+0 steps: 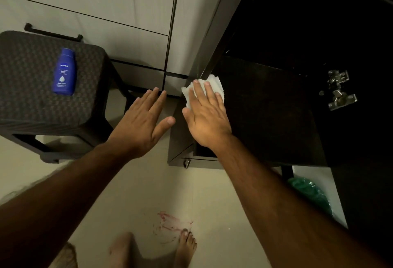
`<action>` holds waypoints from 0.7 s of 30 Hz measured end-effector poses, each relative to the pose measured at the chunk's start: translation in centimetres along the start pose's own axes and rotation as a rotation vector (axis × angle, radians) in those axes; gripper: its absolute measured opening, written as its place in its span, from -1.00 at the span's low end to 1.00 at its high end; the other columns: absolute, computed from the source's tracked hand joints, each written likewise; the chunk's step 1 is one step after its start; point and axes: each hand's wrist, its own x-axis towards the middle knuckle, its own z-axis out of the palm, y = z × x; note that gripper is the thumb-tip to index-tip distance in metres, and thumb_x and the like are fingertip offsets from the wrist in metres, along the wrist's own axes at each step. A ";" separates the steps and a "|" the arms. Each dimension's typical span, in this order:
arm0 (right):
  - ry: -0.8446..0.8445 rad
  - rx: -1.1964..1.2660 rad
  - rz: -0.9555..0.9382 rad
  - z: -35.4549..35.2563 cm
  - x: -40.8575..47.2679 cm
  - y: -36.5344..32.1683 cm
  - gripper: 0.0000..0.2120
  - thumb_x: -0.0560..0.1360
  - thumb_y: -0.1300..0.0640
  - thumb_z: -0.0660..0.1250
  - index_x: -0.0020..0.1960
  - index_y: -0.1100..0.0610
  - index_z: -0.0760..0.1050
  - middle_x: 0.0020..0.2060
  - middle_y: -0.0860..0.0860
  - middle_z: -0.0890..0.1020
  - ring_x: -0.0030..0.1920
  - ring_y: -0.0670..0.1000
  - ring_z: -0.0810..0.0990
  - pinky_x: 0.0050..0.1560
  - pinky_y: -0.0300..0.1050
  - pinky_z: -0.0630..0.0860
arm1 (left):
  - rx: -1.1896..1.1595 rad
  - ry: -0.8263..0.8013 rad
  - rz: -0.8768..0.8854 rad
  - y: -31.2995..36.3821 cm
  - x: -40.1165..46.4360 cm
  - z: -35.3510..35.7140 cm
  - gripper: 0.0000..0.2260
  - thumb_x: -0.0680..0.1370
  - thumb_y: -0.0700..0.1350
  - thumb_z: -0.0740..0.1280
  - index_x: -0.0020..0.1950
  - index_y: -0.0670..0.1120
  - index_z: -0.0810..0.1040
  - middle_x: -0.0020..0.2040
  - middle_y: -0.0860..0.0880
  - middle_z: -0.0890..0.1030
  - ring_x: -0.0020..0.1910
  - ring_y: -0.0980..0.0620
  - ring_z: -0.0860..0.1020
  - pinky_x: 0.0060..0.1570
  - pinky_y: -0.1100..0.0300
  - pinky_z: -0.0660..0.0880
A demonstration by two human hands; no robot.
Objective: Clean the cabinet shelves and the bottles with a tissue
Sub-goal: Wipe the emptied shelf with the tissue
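Pale floor (136,193), dark open cabinet (297,34). Head view: our right hand (205,116) presses a white tissue (214,85) flat onto the dark shelf (265,108), fingers straight, nothing clenched. Left hand (142,123) beside it, spread, released. Blue bottle (64,72) lies well left of both, on the stool (32,102).

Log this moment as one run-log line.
step: wiping shelf | right hand: flat on tissue on dark cabinet shelf | left hand: open, empty | blue bottle: lying on stool
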 end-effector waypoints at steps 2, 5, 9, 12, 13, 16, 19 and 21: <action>0.008 -0.002 -0.010 0.0 0.5 0.1 -0.44 0.66 -0.11 -0.07 0.59 0.07 -0.06 0.59 -0.01 -0.11 0.56 0.03 -0.26 0.54 0.06 -0.23 | 0.003 -0.005 0.011 0.2 0.5 0.1 -0.21 0.45 0.43 -0.29 0.56 0.02 -0.17 0.59 -0.04 -0.13 0.53 0.09 -0.20 0.47 0.15 -0.20; 0.009 0.026 -0.007 0.3 0.2 0.1 -0.44 0.66 -0.11 -0.07 0.59 0.07 -0.05 0.59 -0.02 -0.11 0.56 0.01 -0.26 0.54 0.04 -0.24 | 0.001 -0.005 0.028 0.8 0.8 0.0 -0.21 0.46 0.41 -0.27 0.57 -0.01 -0.13 0.59 -0.06 -0.10 0.55 0.06 -0.15 0.49 0.13 -0.17; 0.053 0.098 -0.014 1.4 -4.5 -0.9 -0.45 0.65 -0.11 -0.05 0.59 0.04 0.04 0.59 -0.03 -0.02 0.57 -0.02 -0.19 0.55 0.04 -0.15 | -0.024 -0.013 0.043 1.4 1.1 -0.7 -0.23 0.47 0.40 -0.26 0.57 -0.01 -0.13 0.59 -0.05 -0.10 0.55 0.07 -0.15 0.48 0.15 -0.18; 0.030 0.076 -0.067 2.1 -10.1 -1.7 -0.45 0.66 -0.10 -0.09 0.59 0.09 0.00 0.59 0.01 -0.03 0.58 0.01 -0.17 0.55 0.05 -0.12 | -0.025 0.003 0.027 1.2 1.2 -1.5 -0.25 0.47 0.41 -0.28 0.55 0.02 -0.16 0.59 -0.05 -0.10 0.55 0.07 -0.15 0.49 0.14 -0.17; 0.020 0.059 -0.073 2.4 -11.4 -1.6 -0.44 0.67 -0.10 -0.08 0.59 0.09 -0.01 0.59 0.02 -0.02 0.58 0.03 -0.15 0.55 0.06 -0.10 | -0.022 0.013 0.030 1.1 1.2 -1.7 -0.23 0.46 0.43 -0.30 0.55 0.01 -0.16 0.59 -0.05 -0.09 0.55 0.06 -0.14 0.49 0.12 -0.16; 0.017 0.017 0.008 2.8 -12.7 0.3 -0.43 0.66 -0.12 -0.17 0.59 0.11 0.00 0.59 0.06 0.02 0.58 0.07 -0.09 0.54 0.09 -0.06 | -0.014 0.016 0.047 0.9 1.0 -2.1 -0.17 0.44 0.47 -0.35 0.57 -0.01 -0.13 0.59 -0.06 -0.08 0.56 0.04 -0.13 0.51 0.11 -0.14; 0.036 0.060 0.167 2.0 -10.4 3.3 -0.38 0.63 -0.14 -0.33 0.59 0.13 -0.02 0.58 0.10 0.00 0.58 0.11 -0.07 0.54 0.08 -0.10 | -0.006 -0.002 0.049 1.0 0.8 -1.9 -0.17 0.43 0.47 -0.35 0.56 -0.01 -0.14 0.59 -0.07 -0.08 0.56 0.03 -0.13 0.51 0.09 -0.13; 0.013 0.076 0.246 1.5 -7.6 5.7 -0.37 0.59 -0.14 -0.32 0.60 0.08 -0.11 0.59 0.08 -0.08 0.58 0.09 -0.16 0.55 0.09 -0.14 | -0.002 0.002 0.053 1.4 0.8 -1.5 -0.22 0.46 0.45 -0.32 0.54 0.01 -0.17 0.59 -0.07 -0.09 0.56 0.04 -0.14 0.51 0.10 -0.14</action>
